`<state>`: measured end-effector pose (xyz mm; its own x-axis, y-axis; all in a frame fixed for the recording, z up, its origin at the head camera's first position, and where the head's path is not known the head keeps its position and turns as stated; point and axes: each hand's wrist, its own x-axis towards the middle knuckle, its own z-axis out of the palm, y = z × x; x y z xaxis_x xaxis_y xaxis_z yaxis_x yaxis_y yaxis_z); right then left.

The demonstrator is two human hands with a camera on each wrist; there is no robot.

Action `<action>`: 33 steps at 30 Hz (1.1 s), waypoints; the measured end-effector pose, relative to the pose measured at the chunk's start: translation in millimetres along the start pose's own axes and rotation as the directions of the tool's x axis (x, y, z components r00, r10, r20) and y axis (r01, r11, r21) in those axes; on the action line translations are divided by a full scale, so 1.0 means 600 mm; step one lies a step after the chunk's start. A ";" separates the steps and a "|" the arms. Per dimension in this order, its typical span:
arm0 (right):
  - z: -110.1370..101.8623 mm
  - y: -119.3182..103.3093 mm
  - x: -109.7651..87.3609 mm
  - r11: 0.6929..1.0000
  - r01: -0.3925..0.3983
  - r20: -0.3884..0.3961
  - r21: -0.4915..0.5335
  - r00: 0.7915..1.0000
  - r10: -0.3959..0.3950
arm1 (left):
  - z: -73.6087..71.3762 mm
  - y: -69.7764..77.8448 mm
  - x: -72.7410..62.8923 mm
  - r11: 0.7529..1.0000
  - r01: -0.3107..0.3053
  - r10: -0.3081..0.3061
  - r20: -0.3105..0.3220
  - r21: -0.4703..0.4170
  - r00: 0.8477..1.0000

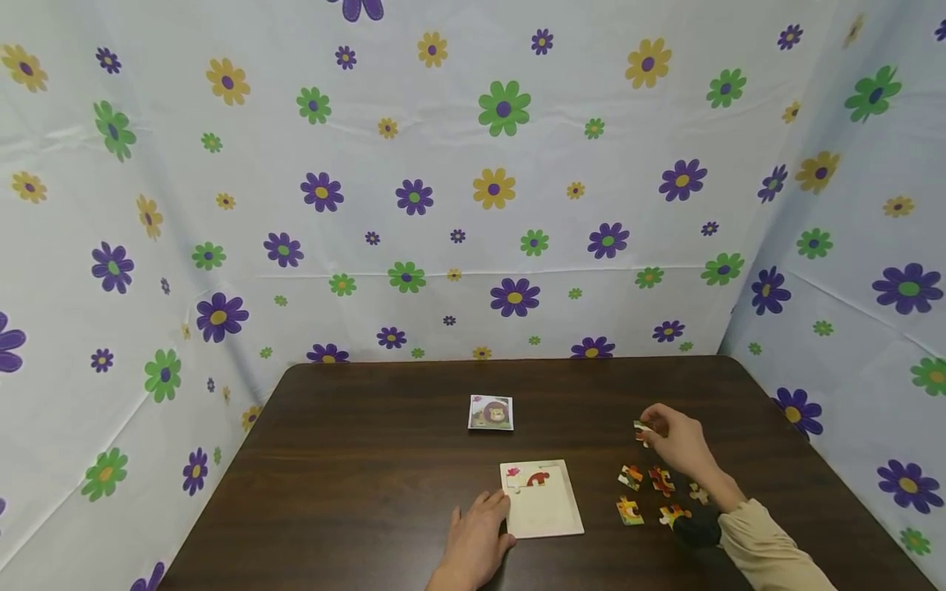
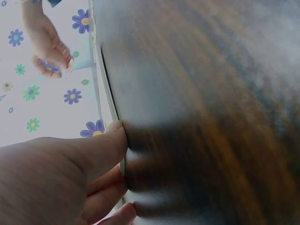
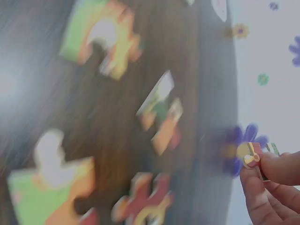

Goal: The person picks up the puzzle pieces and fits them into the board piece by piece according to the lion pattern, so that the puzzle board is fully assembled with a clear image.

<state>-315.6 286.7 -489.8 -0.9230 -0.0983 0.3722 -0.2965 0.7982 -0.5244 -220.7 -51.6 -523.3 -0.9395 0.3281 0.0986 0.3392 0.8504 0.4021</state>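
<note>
A pale square puzzle board point(image 1: 543, 513) lies on the table, with joined pieces point(image 1: 521, 476) along its upper left, one showing a reddish-brown curve. Against the board's left edge rests my left hand point(image 1: 476, 538); in the left wrist view its thumb point(image 2: 110, 138) and fingertips touch that edge, low over the table. Off to the right, my right hand point(image 1: 680, 443) pinches a puzzle piece point(image 3: 252, 157) between thumb and fingers, held above the tabletop. Below that hand several loose puzzle pieces point(image 1: 630, 510) are spread out, blurred in the right wrist view.
Beyond the board lies a small square picture card point(image 1: 490, 413) with a lion on it. The dark wooden table point(image 1: 355, 460) is backed and flanked by white flowered cloth point(image 1: 443, 148). A dark cuff or band point(image 1: 698, 529) at the right sleeve partly overlaps the loose pieces.
</note>
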 end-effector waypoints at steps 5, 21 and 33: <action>0.011 -0.042 0.016 0.997 0.017 0.013 0.070 1.000 -0.018 | 0.001 -0.001 0.002 1.000 0.009 -0.009 0.010 -0.013 1.000; 0.095 -0.126 0.019 0.933 -0.120 0.166 0.339 0.984 0.067 | 0.001 0.002 0.001 1.000 -0.003 0.003 0.006 0.000 1.000; 0.136 -0.145 -0.005 0.908 -0.125 0.282 0.399 0.959 0.009 | 0.002 0.002 0.002 1.000 0.008 -0.008 0.006 0.025 1.000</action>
<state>-306.9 169.3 -507.7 -0.9573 -0.2547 0.1369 -0.2515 0.4997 -0.8289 -221.3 -49.3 -523.9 -0.9419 0.3234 0.0902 0.3327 0.8632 0.3796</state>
